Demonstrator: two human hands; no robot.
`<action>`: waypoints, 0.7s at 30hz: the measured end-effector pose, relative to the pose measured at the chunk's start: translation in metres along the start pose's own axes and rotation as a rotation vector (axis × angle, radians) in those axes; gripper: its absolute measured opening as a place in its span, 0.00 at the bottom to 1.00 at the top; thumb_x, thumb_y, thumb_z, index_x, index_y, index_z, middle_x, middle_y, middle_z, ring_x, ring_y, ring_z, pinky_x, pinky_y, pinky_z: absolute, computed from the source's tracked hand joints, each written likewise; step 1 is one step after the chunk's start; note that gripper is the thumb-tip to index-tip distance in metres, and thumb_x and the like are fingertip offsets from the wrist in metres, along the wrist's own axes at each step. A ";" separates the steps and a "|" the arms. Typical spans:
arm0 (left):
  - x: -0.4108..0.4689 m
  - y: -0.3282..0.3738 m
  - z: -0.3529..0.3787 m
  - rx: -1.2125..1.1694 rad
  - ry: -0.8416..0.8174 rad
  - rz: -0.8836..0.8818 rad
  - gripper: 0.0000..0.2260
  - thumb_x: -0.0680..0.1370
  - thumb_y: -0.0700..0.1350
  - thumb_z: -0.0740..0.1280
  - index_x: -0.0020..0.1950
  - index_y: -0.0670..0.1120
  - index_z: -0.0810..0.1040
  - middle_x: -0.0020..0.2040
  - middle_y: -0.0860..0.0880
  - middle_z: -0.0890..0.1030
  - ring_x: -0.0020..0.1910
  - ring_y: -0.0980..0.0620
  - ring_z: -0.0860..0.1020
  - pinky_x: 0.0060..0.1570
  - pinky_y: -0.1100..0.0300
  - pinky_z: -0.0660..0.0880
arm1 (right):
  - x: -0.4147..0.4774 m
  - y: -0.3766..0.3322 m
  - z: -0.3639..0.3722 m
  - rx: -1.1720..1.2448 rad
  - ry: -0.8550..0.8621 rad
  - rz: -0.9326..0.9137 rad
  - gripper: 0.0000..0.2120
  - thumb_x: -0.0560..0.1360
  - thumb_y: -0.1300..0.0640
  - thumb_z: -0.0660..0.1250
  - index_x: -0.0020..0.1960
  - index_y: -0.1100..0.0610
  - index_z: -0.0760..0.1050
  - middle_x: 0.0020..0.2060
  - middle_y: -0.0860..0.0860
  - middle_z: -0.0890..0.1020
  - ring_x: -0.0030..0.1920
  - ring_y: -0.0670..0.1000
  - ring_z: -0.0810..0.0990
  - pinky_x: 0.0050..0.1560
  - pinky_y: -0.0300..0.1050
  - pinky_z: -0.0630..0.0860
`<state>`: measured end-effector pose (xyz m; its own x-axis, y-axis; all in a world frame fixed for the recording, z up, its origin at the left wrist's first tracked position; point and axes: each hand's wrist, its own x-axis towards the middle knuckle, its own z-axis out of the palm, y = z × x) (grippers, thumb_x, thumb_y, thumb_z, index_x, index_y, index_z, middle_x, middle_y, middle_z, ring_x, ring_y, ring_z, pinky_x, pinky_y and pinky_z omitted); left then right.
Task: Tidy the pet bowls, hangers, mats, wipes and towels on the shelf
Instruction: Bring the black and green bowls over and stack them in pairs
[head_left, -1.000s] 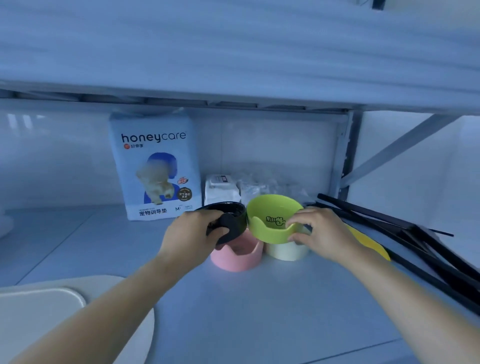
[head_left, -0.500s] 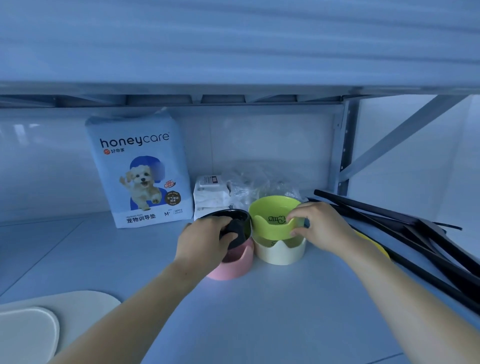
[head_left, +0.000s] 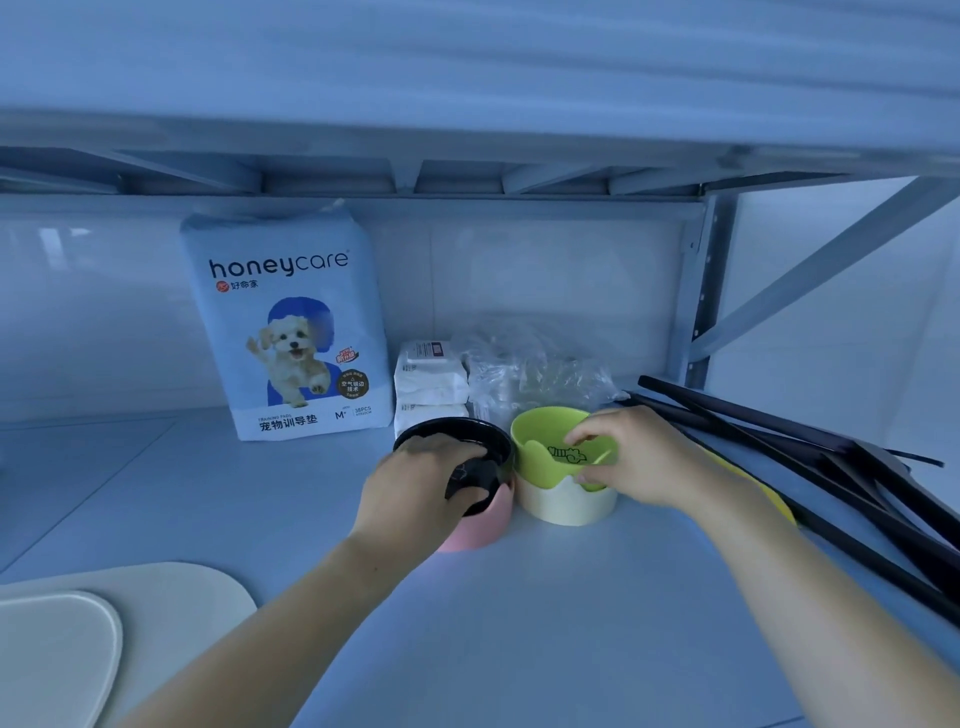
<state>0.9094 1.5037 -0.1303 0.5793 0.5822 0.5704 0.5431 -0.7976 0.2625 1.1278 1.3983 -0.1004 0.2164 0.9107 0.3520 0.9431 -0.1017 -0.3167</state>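
Black bowl (head_left: 488, 475) sits nested in the pink bowl (head_left: 483, 525) at mid-shelf, left hand (head_left: 415, 488) on top, fingers curled over its rim and gripping. Touching it on the right, the green bowl (head_left: 545, 431) tilts in the cream bowl (head_left: 566, 506) (a cartoon print shows inside), right hand (head_left: 639, 457) pinching its rim. Wipes (head_left: 428, 382) and pad pack (head_left: 291, 332) stand at the shelf's (head_left: 519, 623) back edge. Hangers (head_left: 779, 441) lie along the right edge, mats (head_left: 156, 597) at the front-left corner.

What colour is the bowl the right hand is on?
Lime green bowl with a small black drawing; head view.
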 end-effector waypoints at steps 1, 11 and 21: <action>-0.001 -0.003 -0.002 -0.046 0.019 -0.020 0.17 0.72 0.52 0.69 0.61 0.59 0.75 0.58 0.60 0.76 0.59 0.55 0.72 0.48 0.62 0.71 | 0.000 -0.010 0.003 0.021 0.022 -0.017 0.17 0.68 0.52 0.75 0.56 0.49 0.79 0.53 0.43 0.80 0.47 0.43 0.77 0.48 0.38 0.69; -0.034 -0.051 0.010 -0.560 0.005 -0.327 0.20 0.77 0.53 0.64 0.68 0.58 0.67 0.63 0.61 0.69 0.63 0.59 0.69 0.52 0.68 0.69 | 0.009 -0.069 0.061 0.184 0.155 -0.201 0.16 0.71 0.52 0.72 0.58 0.52 0.79 0.56 0.44 0.80 0.51 0.41 0.78 0.52 0.32 0.70; -0.032 -0.058 0.020 -0.527 -0.103 -0.255 0.36 0.71 0.50 0.73 0.72 0.56 0.56 0.69 0.57 0.65 0.65 0.56 0.69 0.62 0.57 0.70 | 0.005 -0.066 0.083 0.200 0.308 -0.196 0.12 0.72 0.52 0.71 0.55 0.51 0.78 0.49 0.43 0.82 0.45 0.47 0.76 0.46 0.36 0.70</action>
<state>0.8719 1.5342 -0.1795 0.5404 0.7571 0.3670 0.3128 -0.5857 0.7477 1.0456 1.4432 -0.1509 0.1313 0.7394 0.6603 0.9128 0.1697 -0.3716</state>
